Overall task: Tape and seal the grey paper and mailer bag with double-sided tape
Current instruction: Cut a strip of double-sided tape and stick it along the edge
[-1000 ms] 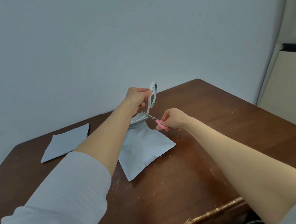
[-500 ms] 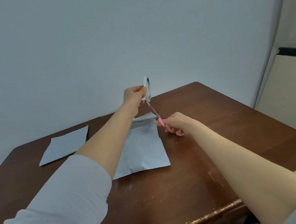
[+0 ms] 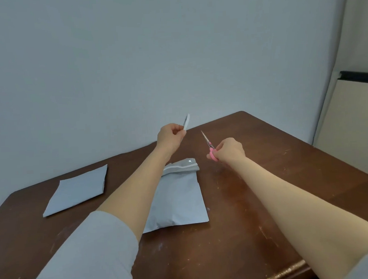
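Left of the mailer bag (image 3: 178, 200), the grey paper (image 3: 76, 189) lies flat on its own. Above the bag's far end, the left hand (image 3: 170, 138) pinches the tape roll (image 3: 186, 121), now lifted clear. The scissors (image 3: 206, 139), gripped by the right hand (image 3: 229, 150) to the bag's right, have pulled away from the roll. The strip looks cut and lies white along the bag's flap. The bag rests on a scratched brown table (image 3: 268, 188), with a plain pale wall (image 3: 173, 53) behind it.

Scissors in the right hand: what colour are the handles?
Pink, on the scissors gripped by the right hand; head view.
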Tool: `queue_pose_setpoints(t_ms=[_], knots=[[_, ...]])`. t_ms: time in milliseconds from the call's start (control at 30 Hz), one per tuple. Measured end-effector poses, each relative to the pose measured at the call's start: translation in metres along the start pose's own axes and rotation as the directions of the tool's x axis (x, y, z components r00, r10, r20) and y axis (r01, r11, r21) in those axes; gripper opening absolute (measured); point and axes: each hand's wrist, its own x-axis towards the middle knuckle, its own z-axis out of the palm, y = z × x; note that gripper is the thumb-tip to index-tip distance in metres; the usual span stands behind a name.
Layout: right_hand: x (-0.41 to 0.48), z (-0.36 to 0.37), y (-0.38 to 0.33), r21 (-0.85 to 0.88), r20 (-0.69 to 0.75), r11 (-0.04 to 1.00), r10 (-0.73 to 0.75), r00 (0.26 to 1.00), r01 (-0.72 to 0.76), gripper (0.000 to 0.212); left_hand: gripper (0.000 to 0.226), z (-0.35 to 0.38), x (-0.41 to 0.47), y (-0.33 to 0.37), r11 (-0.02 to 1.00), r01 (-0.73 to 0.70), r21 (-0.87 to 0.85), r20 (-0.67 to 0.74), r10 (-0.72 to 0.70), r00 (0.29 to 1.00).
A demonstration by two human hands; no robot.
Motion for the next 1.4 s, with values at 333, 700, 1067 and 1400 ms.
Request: queue_pose_setpoints(t_ms=[333,700,1067,1400], knots=[[0.055,0.014,-0.015,-0.320,-0.147,0.946,-0.091,0.985,0.039,0.025,0.017,0.019,0.036,-0.018,0.731,-0.148,0.667,0.164,0.049,0.985],[0.114,0.020,-0.017,-0.430,-0.177,0.903,-0.093,0.980,0.007,0.031,0.017,0.057,0.075,-0.033,0.697,-0.183,0.693,0.263,-0.008,0.965],[0.130,0.018,-0.018,-0.284,-0.126,0.958,0.008,0.992,-0.044,0.024,0.019,0.072,0.081,-0.037,0.806,-0.133,0.577,0.327,-0.078,0.942],[0.127,0.022,-0.019,-0.315,-0.110,0.949,-0.028,0.994,-0.008,0.020,0.022,0.064,0.083,-0.045,0.815,-0.112,0.569,0.289,-0.071,0.955]])
